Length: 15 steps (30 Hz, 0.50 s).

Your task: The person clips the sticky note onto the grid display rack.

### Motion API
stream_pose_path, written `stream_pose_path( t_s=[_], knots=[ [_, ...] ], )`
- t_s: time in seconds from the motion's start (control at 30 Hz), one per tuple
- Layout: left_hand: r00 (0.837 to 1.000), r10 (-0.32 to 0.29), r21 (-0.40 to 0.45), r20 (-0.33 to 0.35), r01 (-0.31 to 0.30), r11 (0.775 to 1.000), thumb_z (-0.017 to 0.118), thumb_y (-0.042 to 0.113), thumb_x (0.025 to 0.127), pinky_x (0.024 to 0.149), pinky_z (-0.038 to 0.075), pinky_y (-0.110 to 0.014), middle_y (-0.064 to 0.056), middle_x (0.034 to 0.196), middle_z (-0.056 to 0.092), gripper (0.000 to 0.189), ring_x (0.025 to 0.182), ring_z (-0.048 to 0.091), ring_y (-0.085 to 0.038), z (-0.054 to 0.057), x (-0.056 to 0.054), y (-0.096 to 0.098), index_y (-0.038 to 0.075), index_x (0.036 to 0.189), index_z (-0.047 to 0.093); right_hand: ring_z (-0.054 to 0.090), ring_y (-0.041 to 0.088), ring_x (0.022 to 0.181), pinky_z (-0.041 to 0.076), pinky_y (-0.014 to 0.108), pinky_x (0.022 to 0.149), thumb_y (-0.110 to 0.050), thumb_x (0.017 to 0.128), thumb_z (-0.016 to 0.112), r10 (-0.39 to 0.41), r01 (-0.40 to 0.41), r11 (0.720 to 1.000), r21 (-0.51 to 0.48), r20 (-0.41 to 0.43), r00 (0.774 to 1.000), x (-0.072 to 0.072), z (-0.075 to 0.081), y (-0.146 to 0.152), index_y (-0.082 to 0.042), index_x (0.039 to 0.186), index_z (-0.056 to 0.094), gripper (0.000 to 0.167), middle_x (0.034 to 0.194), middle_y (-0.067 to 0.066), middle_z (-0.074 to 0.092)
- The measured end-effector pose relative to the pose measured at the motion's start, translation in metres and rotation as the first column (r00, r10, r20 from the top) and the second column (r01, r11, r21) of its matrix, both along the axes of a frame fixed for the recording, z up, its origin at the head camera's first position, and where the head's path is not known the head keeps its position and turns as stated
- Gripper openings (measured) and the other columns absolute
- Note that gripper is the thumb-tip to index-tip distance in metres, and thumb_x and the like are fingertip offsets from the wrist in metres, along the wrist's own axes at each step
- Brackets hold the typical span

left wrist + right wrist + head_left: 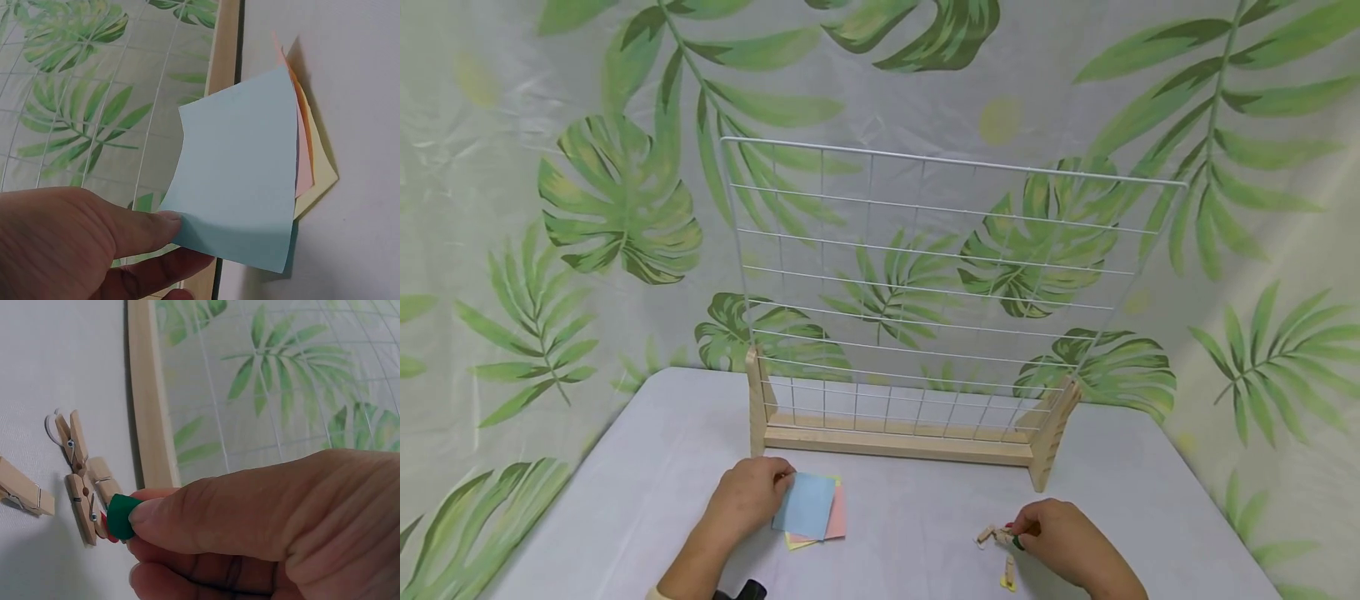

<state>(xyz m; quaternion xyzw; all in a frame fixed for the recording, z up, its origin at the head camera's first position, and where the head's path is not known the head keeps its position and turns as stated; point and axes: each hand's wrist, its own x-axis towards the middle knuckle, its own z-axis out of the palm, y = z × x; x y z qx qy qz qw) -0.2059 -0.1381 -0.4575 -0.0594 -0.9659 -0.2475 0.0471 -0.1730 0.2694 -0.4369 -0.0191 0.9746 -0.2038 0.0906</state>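
My left hand (748, 493) pinches the edge of a light blue paper sheet (237, 169) between thumb and fingers. In the left wrist view the sheet is bent and tilted up at that edge. Under it lie a pink sheet (838, 514) and a yellow sheet (317, 178), with a strip of orange between. Over on the right, my right hand (1060, 533) pinches a green piece (121, 515), seemingly the decoration of a small wooden clothespin. Several wooden clothespins (79, 503) lie beside the fingertips, and my fingers partly hide a red piece there.
A white wire grid (917, 312) leans back in a wooden stand (895, 444) beyond both hands. One clothespin with a yellow decoration (1008, 582) lies nearer. A dark object (751, 590) shows at the bottom edge. Leaf-patterned cloth (625, 200) hangs behind the white table (685, 425).
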Motion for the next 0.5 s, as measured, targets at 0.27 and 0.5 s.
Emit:
stream_pose_path(
  t_s=[0.27,0.5],
  knots=[
    [1.000,-0.007,0.079,0.031,0.005,0.997,0.066,0.011,0.096,0.061,0.049,-0.035,0.000,0.082,0.071,0.009,0.071,0.057,-0.013,0.0063,0.0016,-0.0026,0.013,0.089,0.071,0.051,0.012,0.073,0.045,0.029,0.066,-0.005,0.088,0.075,0.006,-0.006,1.000,-0.005,-0.013,1.000,0.0006,0.0003,0.0001,-0.017,0.079,0.066,0.017,0.077,-0.007,0.063],
    [0.998,-0.005,0.135,0.058,-0.003,0.991,0.063,0.011,0.099,0.057,0.044,-0.031,0.001,0.077,0.065,0.010,0.068,0.054,-0.014,0.0096,0.0021,-0.0039,0.011,0.090,0.069,0.052,0.011,0.071,0.045,0.029,0.064,-0.007,0.090,0.074,0.006,-0.006,1.000,-0.009,-0.039,0.999,-0.0008,0.0023,0.0004,-0.017,0.085,0.065,0.014,0.076,-0.006,0.062]
  ],
)
